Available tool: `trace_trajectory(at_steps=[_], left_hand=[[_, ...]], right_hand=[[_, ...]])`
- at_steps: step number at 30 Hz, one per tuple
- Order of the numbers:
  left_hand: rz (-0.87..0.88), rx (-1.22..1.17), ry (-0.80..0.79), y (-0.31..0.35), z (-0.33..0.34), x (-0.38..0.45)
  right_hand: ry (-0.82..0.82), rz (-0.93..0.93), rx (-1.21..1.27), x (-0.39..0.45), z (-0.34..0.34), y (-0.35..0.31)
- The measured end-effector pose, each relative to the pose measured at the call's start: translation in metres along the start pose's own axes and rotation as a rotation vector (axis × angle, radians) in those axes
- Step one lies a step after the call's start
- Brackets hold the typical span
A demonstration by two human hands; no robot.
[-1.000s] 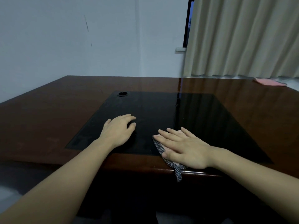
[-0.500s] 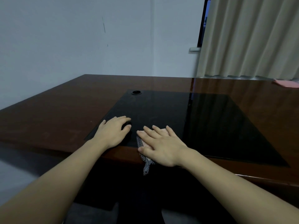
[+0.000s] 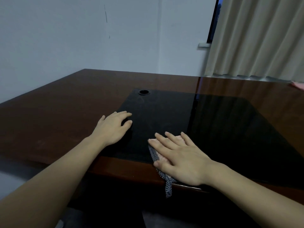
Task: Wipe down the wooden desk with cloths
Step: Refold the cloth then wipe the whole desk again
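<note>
A glossy dark wooden desk (image 3: 62, 116) fills the view, with a black inset panel (image 3: 213, 125) in its middle. My right hand (image 3: 179, 158) lies flat, fingers straight, pressing a small checked cloth (image 3: 153, 153) onto the panel's near edge; a corner of the cloth hangs over the desk's front edge. My left hand (image 3: 113, 127) rests palm down on the panel's left edge with relaxed fingers and holds nothing.
A round cable hole (image 3: 144, 92) sits at the panel's far left corner. A pink cloth (image 3: 298, 85) lies at the desk's far right. A beige curtain (image 3: 263, 38) hangs behind the desk on the right, a pale wall on the left.
My right hand slid the cloth leftward along the near edge towards my left hand, then back a little to the right. My left hand stayed in place on the desk.
</note>
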State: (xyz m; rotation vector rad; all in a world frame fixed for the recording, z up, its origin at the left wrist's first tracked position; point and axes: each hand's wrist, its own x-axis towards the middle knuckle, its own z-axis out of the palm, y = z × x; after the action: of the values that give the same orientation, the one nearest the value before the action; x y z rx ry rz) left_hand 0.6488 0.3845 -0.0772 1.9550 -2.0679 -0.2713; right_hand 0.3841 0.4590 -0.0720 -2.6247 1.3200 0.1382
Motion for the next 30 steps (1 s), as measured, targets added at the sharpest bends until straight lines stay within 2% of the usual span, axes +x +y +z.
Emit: trace_trajectory(at_steps=[6,14,17,20,25,30], left_hand=[[-0.030,0.008,0.001,-0.021,-0.006,0.005],[-0.039,0.022,-0.033,-0.020,-0.008,-0.019],[-0.036,0.036,-0.041,-0.016,-0.011,-0.024],[-0.037,0.040,-0.030,-0.011,-0.014,-0.026],[0.013,0.045,-0.026,0.013,-0.011,-0.028],[0.138,0.089,-0.098,0.057,0.005,-0.025]], right_hand=[[-0.012,-0.078,-0.007,0.042,-0.007,-0.013],[0.040,0.195,0.007,0.091,-0.024,0.056],[0.052,0.189,-0.003,0.083,-0.021,0.049],[0.042,0.095,-0.001,0.066,-0.015,0.033],[0.108,0.049,0.329,0.054,-0.021,0.039],[0.147,0.162,0.184,0.029,-0.032,0.086]])
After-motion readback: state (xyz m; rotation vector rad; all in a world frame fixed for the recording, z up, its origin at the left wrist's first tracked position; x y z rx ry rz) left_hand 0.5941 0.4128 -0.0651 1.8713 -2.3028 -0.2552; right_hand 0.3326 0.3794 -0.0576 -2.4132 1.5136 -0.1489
